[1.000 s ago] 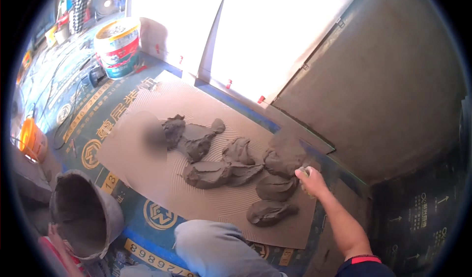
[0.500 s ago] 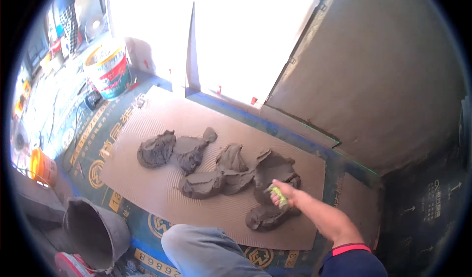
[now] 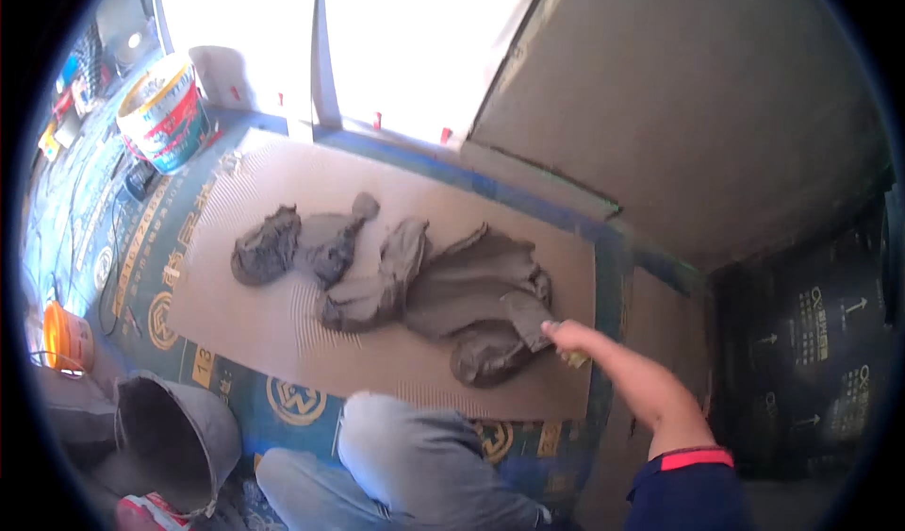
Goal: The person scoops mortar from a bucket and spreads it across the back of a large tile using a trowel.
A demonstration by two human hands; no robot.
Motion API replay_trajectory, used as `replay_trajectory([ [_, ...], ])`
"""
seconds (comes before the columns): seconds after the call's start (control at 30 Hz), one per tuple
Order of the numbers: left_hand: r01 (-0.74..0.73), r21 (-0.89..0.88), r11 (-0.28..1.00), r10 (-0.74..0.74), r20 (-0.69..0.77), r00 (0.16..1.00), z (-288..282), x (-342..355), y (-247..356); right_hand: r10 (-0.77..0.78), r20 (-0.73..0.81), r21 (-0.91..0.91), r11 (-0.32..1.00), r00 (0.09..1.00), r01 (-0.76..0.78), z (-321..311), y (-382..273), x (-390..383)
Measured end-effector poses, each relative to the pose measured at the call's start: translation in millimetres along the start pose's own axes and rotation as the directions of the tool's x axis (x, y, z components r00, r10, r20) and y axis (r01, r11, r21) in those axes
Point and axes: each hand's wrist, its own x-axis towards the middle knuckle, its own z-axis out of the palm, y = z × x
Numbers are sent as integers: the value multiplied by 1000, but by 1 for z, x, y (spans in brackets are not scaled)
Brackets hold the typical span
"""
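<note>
In the head view my right hand is closed on the handle of a trowel, whose yellow-green grip shows below my fingers. The blade lies in grey mortar, spread as a broad smeared mass on the right half of a large tan panel with combed ridges. A rounded lump sits just below the blade. Separate rough heaps lie on the panel's left half. The panel rests on printed green floor protection, just beyond my bent knees. My left hand is out of view.
A tilted grey bucket stands at lower left, an orange bucket and cables behind it. A paint pail is at back left, with clutter beyond. A bright white upright surface and grey wall border the back; dark printed sheeting covers the right.
My right hand has swept the trowel through the mortar, merging and flattening the right-hand heaps. My left hand, seen by the grey bucket earlier, has left view. The camera view has shifted.
</note>
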Motion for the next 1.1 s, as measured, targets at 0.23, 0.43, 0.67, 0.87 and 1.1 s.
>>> replay_trajectory([
  [0.23,60,202,978,13,-343,939,-21,-12,49,-139,560,784,407,817,-469,82,49,-23],
  [0.43,37,685,727,-159,115,981,96,-47,6,-348,507,860,261,789,-438,213,-35,-74],
  [0.67,339,216,916,-364,91,927,105,-46,-7,-309,-71,-145,944,949,296,191,-47,-111],
  [0.87,354,156,922,-372,107,922,111,-37,-5,27,-193,110,994,981,-6,155,132,-51],
  [1.1,399,109,911,-411,129,903,123,-47,-15,-188,443,895,48,876,-443,209,37,-79],
])
